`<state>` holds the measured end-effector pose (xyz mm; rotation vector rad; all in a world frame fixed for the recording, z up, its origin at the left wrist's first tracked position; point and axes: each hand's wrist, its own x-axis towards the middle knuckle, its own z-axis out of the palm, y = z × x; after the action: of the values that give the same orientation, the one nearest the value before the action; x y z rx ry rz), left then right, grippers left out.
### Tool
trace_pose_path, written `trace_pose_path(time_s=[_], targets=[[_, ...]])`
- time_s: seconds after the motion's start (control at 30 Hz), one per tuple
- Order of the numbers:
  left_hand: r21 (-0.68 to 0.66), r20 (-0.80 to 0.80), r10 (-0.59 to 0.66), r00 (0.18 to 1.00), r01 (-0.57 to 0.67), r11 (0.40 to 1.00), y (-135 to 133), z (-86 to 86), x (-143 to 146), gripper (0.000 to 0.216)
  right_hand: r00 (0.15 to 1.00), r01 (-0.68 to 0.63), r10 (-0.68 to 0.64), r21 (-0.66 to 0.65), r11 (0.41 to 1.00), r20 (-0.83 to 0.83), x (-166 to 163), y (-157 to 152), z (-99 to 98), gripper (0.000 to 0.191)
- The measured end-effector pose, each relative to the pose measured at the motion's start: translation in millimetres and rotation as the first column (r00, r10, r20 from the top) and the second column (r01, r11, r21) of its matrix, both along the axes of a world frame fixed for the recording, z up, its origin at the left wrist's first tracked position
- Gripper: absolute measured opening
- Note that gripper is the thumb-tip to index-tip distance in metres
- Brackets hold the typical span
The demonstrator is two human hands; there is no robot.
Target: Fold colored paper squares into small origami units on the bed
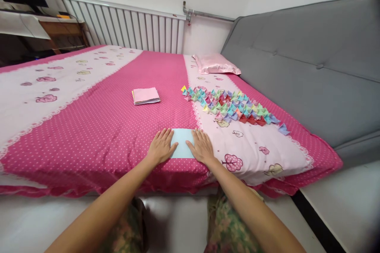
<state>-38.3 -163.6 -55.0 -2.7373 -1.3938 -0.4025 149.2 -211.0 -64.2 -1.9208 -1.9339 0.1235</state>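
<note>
Head view: the left hand point(162, 147) and right hand point(202, 147), flat and open, gripping nothing, press opposite side edges of a light-blue paper point(181, 144) lying between them, equally close, near the bed's point(113, 126) front edge.

One camera, worn on the head, looks forward and down from the near edge of the bed point(103, 126). It faces across the bed toward the radiator point(124, 27) on the far wall. The left hand point(161, 147) and right hand point(202, 147) lie close, low in the centre. A grey padded panel point(297, 67) runs along the right.
</note>
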Motion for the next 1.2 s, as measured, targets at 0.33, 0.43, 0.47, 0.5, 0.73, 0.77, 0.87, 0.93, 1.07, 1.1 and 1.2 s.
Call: trace_pose_path(time_s=[0.33, 0.43, 0.47, 0.5, 0.73, 0.77, 0.87, 0.93, 1.07, 1.1, 1.2], targets=[[-0.038, 0.144, 0.037, 0.989, -0.031, 0.999, -11.5, 2.2, -31.9, 0.047, 0.865, 0.208, -0.132, 0.106, 0.972, -0.485, 24.9, 4.1, -4.2, 0.048], [-0.128, 0.264, 0.012, 0.964, 0.023, 0.991, -16.8, 7.3, -39.5, 0.046, 0.797, 0.258, -0.196, 0.028, 0.966, -0.571, 34.3, 2.9, -2.7, 0.05], [-0.161, 0.292, 0.016, 0.956, 0.033, 0.986, -18.6, 9.1, -40.4, 0.047, 0.778, 0.261, -0.209, 0.003, 0.965, -0.592, 37.6, 1.5, -2.2, 0.052], [-0.189, 0.316, 0.028, 0.948, 0.034, 0.981, -20.2, 10.8, -40.4, 0.047, 0.763, 0.257, -0.216, -0.021, 0.966, -0.61, 40.7, -0.3, -1.9, 0.052], [-0.295, 0.406, 0.037, 0.913, 0.092, 0.951, -23.3, 19.1, -20.1, 0.052, 0.626, 0.132, -0.2, -0.15, 0.98, -0.754, 42.4, -8.6, 6.6, 0.059], [-0.315, 0.433, 0.043, 0.9, 0.106, 0.943, -22.7, 19.6, -17.0, 0.053, 0.548, 0.077, -0.185, -0.17, 0.982, -0.816, 39.8, -8.9, 10.0, 0.063], [-0.395, 0.54, 0.098, 0.836, 0.148, 0.907, -20.8, 21.0, -10.1, 0.058, 0.285, -0.061, -0.157, -0.181, 0.982, -0.945, 31.9, -9.8, 22.5, 0.074], [-0.461, 0.622, 0.172, 0.764, 0.179, 0.869, -20.6, 23.2, -6.7, 0.061, 0.171, -0.104, -0.146, -0.165, 0.981, -0.974, 28.6, -10.9, 30.8, 0.078], [-0.581, 0.762, 0.41, 0.502, 0.25, 0.774, -23.3, 34.0, 0.7, 0.08, 0.059, -0.094, -0.051, -0.056, 0.994, -0.997, 26.2, -13.5, 42.5, 0.081], [-0.61, 0.771, 0.48, 0.418, 0.271, 0.745, -24.4, 37.7, 2.7, 0.086, 0.047, -0.083, -0.017, -0.021, 0.996, -0.999, 25.8, -14.1, 44.2, 0.08], [-0.64, 0.767, 0.584, 0.267, 0.392, 0.661, -27.6, 47.8, 7.7, 0.086, 0.043, -0.061, 0.082, 0.079, 0.995, -0.996, 24.2, -15.7, 47.0, 0.078]])
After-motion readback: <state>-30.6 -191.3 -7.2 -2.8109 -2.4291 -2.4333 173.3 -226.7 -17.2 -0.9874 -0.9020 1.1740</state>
